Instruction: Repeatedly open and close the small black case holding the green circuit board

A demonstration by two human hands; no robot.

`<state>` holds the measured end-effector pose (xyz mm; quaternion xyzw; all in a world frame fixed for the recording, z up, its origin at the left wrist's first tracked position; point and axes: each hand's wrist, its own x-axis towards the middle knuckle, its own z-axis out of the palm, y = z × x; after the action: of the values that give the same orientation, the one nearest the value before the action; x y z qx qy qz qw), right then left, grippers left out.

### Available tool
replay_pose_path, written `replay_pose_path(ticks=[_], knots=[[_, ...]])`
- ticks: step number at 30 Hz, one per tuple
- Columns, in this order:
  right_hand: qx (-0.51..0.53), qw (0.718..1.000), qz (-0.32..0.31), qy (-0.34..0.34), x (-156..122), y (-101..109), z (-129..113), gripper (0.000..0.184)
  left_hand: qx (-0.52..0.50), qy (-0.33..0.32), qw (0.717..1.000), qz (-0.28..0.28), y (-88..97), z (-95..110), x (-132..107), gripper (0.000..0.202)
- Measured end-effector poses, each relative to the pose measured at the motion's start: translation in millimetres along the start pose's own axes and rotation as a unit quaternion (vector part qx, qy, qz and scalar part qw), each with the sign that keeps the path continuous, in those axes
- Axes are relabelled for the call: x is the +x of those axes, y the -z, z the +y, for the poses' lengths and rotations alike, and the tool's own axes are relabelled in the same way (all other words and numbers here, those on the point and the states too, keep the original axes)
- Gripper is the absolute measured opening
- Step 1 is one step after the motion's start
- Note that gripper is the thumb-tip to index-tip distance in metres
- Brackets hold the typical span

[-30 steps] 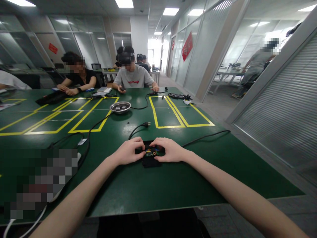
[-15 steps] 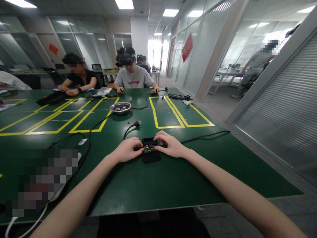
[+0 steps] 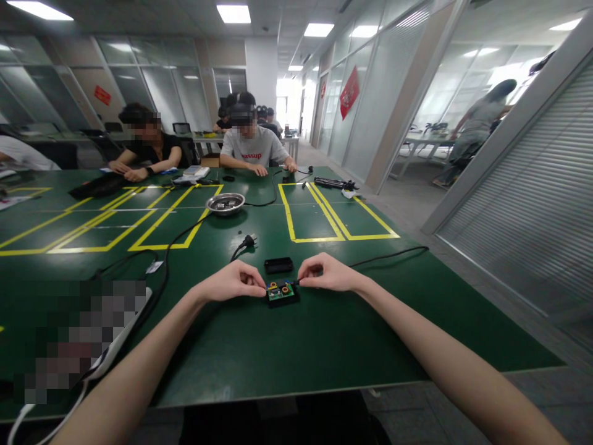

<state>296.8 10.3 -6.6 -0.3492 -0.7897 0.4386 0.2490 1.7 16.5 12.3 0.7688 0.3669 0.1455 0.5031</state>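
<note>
A green circuit board (image 3: 281, 292) with copper-coloured ring coils sits over the nearer black plastic case half (image 3: 283, 303); whether it is fully seated I cannot tell. At its left end my left hand (image 3: 236, 281) pinches the black plug cable where it meets the board, the exact contact hidden by my fingers. My right hand (image 3: 327, 273) pinches the black cable (image 3: 389, 255) at the board's right end. Just behind the board, the other black case half (image 3: 278, 265) lies hollow side up, touched by neither hand. The cable's plug (image 3: 249, 241) rests beyond my left hand.
A metal bowl (image 3: 225, 203) with small metal parts stands farther back on the green table (image 3: 361, 346). Yellow tape outlines (image 3: 319, 239) mark its surface. A power strip (image 3: 123, 337), partly blurred out, lies at left. Across the table sit co-workers, one in a grey shirt (image 3: 250, 147).
The board has come toward me, from between the two case halves to over the nearer one. Both hands moved with it. The co-worker opposite has shifted one hand inward.
</note>
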Motion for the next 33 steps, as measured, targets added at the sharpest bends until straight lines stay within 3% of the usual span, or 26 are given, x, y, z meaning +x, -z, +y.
replay_pose_path(ticks=[3,10,15,22,27,33], knots=[[0.015,0.999,-0.029,-0.012,-0.1,-2.2,-0.4,0.027,-0.006,0.017,1.0,-0.018,-4.5,0.2,0.8,0.036],[-0.011,1.0,-0.019,-0.02,-0.3,-4.8,2.6,0.017,0.033,0.018,0.999,-0.005,-12.4,-2.7,4.7,0.037],[-0.062,0.998,0.013,-0.002,0.6,-5.5,4.8,0.016,0.126,-0.008,0.991,0.05,-11.6,-7.0,7.6,0.031],[-0.103,0.993,0.013,0.064,1.5,-4.2,8.2,0.018,0.149,-0.08,0.983,0.067,-12.8,-7.3,8.1,0.023],[-0.191,0.974,0.013,0.121,1.0,-3.2,4.1,0.011,0.14,-0.072,0.985,0.065,-8.5,-5.9,6.1,0.02],[-0.306,0.944,-0.007,0.122,-0.6,-4.1,-5.4,0.007,0.108,-0.055,0.991,0.058,-4.5,-10.5,5.0,0.019]])
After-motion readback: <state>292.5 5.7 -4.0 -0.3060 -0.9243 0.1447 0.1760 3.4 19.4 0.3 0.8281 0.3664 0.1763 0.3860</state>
